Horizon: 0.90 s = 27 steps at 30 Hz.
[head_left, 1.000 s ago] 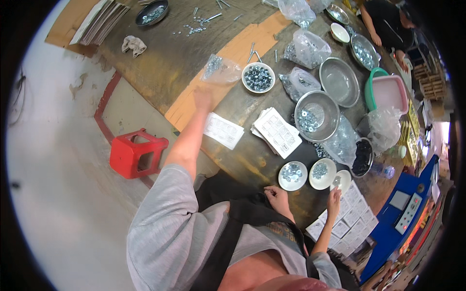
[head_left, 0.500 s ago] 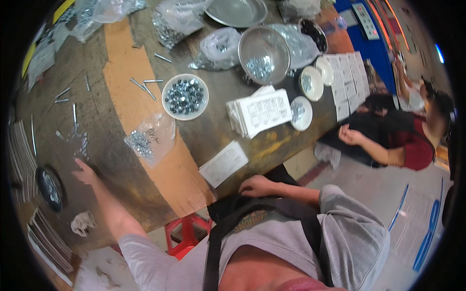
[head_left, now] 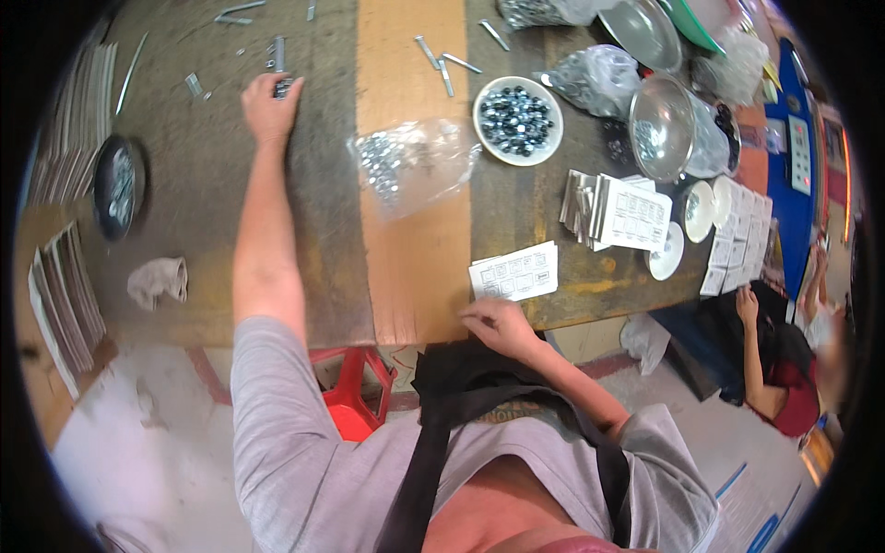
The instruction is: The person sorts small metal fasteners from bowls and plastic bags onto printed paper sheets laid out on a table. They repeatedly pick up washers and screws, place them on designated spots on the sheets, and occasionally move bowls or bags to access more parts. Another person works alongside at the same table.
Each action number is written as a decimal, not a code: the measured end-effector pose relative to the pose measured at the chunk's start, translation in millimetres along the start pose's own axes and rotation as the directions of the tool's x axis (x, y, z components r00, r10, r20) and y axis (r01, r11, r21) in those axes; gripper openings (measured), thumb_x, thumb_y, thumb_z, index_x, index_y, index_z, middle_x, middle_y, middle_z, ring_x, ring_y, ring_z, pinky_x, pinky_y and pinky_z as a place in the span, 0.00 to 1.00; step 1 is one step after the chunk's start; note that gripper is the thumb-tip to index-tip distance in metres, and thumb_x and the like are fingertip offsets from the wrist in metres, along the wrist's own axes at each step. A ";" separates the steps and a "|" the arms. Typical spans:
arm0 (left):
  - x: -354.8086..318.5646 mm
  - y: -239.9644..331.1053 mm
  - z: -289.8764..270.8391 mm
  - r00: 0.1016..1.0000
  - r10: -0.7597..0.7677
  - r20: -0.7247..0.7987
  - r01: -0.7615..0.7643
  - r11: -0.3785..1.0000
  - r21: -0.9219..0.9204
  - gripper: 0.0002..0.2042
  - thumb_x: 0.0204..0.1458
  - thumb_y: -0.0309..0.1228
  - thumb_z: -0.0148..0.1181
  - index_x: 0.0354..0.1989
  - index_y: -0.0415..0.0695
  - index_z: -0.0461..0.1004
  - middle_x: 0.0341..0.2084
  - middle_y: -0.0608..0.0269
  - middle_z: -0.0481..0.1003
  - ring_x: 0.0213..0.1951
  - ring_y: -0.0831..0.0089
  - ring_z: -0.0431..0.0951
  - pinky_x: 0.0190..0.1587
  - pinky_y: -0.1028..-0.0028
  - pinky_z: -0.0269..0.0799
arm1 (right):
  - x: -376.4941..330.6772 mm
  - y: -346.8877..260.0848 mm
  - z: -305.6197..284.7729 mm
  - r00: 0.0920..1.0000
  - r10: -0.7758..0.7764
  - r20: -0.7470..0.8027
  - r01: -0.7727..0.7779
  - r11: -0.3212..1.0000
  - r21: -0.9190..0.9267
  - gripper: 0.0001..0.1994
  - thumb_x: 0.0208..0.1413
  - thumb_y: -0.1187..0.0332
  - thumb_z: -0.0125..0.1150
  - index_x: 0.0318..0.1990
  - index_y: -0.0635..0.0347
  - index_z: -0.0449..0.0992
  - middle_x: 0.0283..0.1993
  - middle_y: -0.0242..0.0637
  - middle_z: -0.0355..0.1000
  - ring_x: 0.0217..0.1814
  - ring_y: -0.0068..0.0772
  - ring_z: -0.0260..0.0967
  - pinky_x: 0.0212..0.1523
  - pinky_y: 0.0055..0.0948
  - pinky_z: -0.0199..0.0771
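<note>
My left hand [head_left: 270, 103] reaches far across the brown wooden table [head_left: 203, 240] and is closed over a small grey metal part [head_left: 282, 87] lying there. My right hand [head_left: 493, 323] rests with curled fingers on the near table edge, just below a white printed card [head_left: 514, 272], and holds nothing that I can see. Between my arms lies a clear plastic bag of small metal pieces [head_left: 406, 161] on a lighter plank. A white bowl of dark round metal parts [head_left: 517, 119] stands beyond the bag.
Loose metal bolts [head_left: 441, 63] lie at the far side. Steel bowls [head_left: 661, 124], a stack of white cards [head_left: 616, 210], small white dishes [head_left: 666, 253] and plastic bags crowd the right. A dark dish [head_left: 115, 184], a rag [head_left: 159, 279] and stacked sheets [head_left: 60, 304] sit left. Red stool [head_left: 355, 392] below. Another person [head_left: 784, 369] sits at right.
The view has swung right and steadied. My left hand has moved from the far left of the table onto the small metal part. My right hand has stayed at the table edge.
</note>
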State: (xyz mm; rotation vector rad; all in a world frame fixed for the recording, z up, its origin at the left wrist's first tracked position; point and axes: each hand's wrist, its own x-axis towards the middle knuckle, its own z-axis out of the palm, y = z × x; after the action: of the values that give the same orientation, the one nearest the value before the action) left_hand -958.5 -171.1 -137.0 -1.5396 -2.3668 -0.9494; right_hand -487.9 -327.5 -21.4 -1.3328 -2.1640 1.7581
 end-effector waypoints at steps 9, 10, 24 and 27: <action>-159.8 89.7 -50.4 0.996 -0.081 -0.033 0.074 0.981 -0.180 0.09 0.42 0.33 0.65 0.32 0.48 0.77 0.36 0.60 0.73 0.42 0.59 0.70 0.46 0.62 0.65 | 46.0 -6.8 5.2 0.981 -0.194 -0.005 0.194 0.981 -0.027 0.07 0.51 0.70 0.59 0.35 0.61 0.78 0.27 0.46 0.73 0.27 0.46 0.72 0.28 0.34 0.70; -178.7 103.8 -54.9 0.996 -0.082 -0.026 0.077 0.985 -0.157 0.08 0.42 0.33 0.65 0.32 0.48 0.77 0.37 0.60 0.73 0.43 0.59 0.70 0.46 0.62 0.65 | 48.6 -5.5 6.3 0.991 -0.135 0.002 0.135 0.991 -0.025 0.07 0.51 0.70 0.58 0.36 0.61 0.78 0.28 0.47 0.73 0.28 0.46 0.72 0.28 0.34 0.70; -289.3 186.4 -102.5 0.969 -0.247 0.009 0.231 0.895 -0.382 0.17 0.46 0.26 0.59 0.47 0.43 0.73 0.50 0.51 0.69 0.52 0.53 0.67 0.55 0.61 0.61 | 94.2 -12.9 50.8 0.826 -0.342 -0.449 0.281 0.939 -0.199 0.16 0.52 0.70 0.56 0.48 0.64 0.71 0.45 0.50 0.70 0.47 0.49 0.69 0.48 0.39 0.68; -295.9 170.8 -127.4 0.935 -0.353 -0.015 0.327 0.880 -0.345 0.15 0.49 0.26 0.56 0.46 0.41 0.73 0.52 0.49 0.68 0.53 0.54 0.66 0.56 0.62 0.62 | 122.6 -23.4 27.1 0.629 -0.469 -0.621 0.235 0.875 -0.423 0.23 0.50 0.67 0.59 0.53 0.66 0.65 0.49 0.51 0.68 0.52 0.51 0.66 0.52 0.41 0.65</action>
State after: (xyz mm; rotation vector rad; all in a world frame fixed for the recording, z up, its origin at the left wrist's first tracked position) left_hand -700.7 -426.3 -100.3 -1.1617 -2.5705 -1.5334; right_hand -592.4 -270.5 -67.5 -1.2163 -2.0453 0.5965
